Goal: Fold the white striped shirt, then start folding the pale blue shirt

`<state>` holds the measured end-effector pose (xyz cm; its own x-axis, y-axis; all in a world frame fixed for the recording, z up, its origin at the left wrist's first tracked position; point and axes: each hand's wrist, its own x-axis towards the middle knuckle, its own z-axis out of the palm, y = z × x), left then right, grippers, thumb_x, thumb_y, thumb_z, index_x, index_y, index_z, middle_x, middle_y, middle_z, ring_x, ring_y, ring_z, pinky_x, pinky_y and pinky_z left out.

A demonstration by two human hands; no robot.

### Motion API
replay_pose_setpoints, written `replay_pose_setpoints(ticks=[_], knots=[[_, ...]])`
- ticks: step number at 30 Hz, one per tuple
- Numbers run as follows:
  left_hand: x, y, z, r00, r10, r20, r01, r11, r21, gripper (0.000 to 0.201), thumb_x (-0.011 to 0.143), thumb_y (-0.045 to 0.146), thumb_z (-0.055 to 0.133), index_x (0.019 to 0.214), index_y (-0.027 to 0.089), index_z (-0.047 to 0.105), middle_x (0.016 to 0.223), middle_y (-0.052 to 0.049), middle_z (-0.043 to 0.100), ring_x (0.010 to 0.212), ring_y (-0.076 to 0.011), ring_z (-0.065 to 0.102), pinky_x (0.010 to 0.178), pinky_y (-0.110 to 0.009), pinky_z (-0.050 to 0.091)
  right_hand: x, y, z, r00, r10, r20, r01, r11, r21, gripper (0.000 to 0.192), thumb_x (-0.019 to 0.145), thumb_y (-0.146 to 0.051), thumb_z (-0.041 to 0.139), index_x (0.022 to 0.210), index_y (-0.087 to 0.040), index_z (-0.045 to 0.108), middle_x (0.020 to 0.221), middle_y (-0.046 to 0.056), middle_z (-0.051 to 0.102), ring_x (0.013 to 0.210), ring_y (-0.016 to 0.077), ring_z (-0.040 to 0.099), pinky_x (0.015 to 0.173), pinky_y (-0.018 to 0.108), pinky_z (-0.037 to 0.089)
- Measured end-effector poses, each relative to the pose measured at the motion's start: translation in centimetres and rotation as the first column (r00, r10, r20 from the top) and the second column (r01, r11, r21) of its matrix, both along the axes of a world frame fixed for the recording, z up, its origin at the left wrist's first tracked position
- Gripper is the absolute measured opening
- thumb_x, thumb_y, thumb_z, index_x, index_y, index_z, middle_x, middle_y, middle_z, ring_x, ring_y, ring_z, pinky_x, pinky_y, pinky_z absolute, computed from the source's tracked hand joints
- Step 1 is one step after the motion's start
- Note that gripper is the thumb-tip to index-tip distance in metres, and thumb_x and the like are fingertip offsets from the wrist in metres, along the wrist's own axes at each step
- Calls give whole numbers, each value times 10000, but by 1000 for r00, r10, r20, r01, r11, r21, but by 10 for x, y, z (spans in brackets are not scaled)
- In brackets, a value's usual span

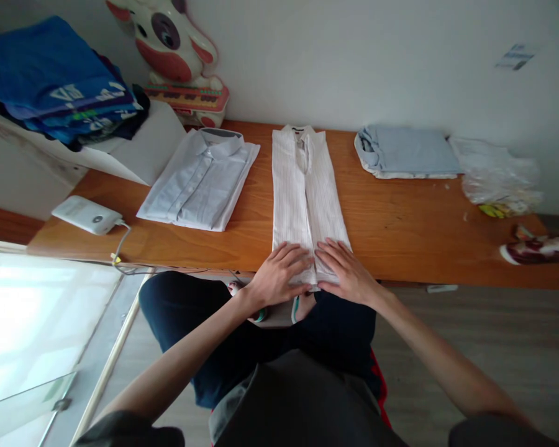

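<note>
A white striped shirt [291,192], folded into a long narrow strip, lies on the wooden table with its collar toward the wall. My left hand [282,273] rests flat on the lower left end of the shirt, fingers stretched out. On the lower right end lies my right hand [347,270], its fingers also spread over the cloth. Both hands are by the table's front edge, where the shirt's hem hangs slightly over. Left of it is a neatly folded pale blue-grey shirt [205,177] with its collar and buttons up.
Folded light blue clothing [410,149] and a clear plastic bag [500,177] are at the back right of the table [391,236]. A shoe [545,248] stands far right. On the left are a cabled white power bank [88,214], a white box [144,146] under clothes [60,81], and a cow toy [177,56].
</note>
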<state>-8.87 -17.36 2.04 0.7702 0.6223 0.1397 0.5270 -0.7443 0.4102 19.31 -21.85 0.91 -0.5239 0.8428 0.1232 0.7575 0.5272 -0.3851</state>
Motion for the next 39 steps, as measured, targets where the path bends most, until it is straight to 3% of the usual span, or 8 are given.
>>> replay_pose_setpoints(ticks=[7, 14, 20, 25, 29, 31, 36, 39], knots=[[1, -11, -1, 988, -58, -145, 67, 996, 55, 861, 955, 512, 704, 1700, 383, 293, 1775, -3, 321, 1680, -265, 186, 1407, -551, 118, -2, -9, -4, 998, 49, 38, -48, 999, -15, 1222, 844, -593, 826, 1754, -327, 55, 1790, 52, 217, 1657, 375, 191, 1363, 678, 234], [-3, -11, -6, 982, -96, -165, 111, 990, 86, 947, 947, 471, 711, 1729, 306, 203, 1783, -27, 308, 1686, -297, 153, 1401, -559, 82, 6, -7, -4, 995, 97, -21, -97, 995, 5, 1173, 849, -702, 790, 1750, -290, 161, 1765, 87, 312, 1652, 380, 229, 1357, 669, 230], [-1, -14, -7, 989, -85, -119, 95, 992, 77, 926, 932, 413, 750, 1710, 288, 264, 1768, -50, 349, 1676, -317, 188, 1392, -592, 80, 9, -5, -8, 987, 37, -157, -30, 999, 45, 676, 1053, -430, 641, 1671, -308, 396, 1646, 53, 532, 1586, 291, 410, 1326, 599, 354], [-7, -12, -9, 997, -79, 3, 78, 996, 39, 780, 919, 422, 778, 1610, 268, 451, 1716, -73, 438, 1638, -312, 304, 1383, -573, 185, 1, -6, -17, 955, -31, -295, 61, 994, 94, 344, 1060, -270, 607, 1394, -301, 683, 1477, 36, 688, 1496, 287, 537, 1304, 606, 392], [-11, -11, -8, 996, -64, 56, 64, 998, 14, 717, 924, 496, 774, 1543, 239, 521, 1688, -95, 477, 1622, -312, 340, 1378, -570, 209, 7, -6, -18, 793, -289, -536, 284, 954, -94, 293, 1113, -328, 495, 1352, -277, 658, 1352, 55, 754, 1290, 267, 702, 1146, 514, 569], [-11, -12, -6, 996, -59, 66, 58, 998, 3, 711, 923, 533, 766, 1530, 244, 534, 1686, -96, 479, 1619, -315, 345, 1379, -579, 203, 12, -8, -12, 756, -337, -562, 295, 941, -167, 355, 1107, -398, 515, 1431, -275, 588, 1416, 79, 717, 1268, 273, 711, 1087, 488, 607], [-7, -18, -2, 998, -44, 51, 45, 999, -13, 791, 921, 631, 733, 1585, 280, 487, 1726, -88, 417, 1637, -336, 302, 1377, -614, 179, 7, -20, -1, 958, -15, -285, 17, 1000, 7, 936, 910, -469, 825, 1681, -277, 331, 1676, 122, 477, 1572, 364, 418, 1310, 644, 354], [-3, -21, 0, 999, -32, 16, 32, 999, -11, 688, 968, 619, 676, 1563, 312, 519, 1710, -61, 446, 1641, -339, 287, 1373, -638, 164, 0, -25, -5, 981, -4, -193, 24, 994, 103, 751, 991, -261, 721, 1661, -315, 385, 1604, 78, 572, 1559, 323, 450, 1294, 647, 388]])
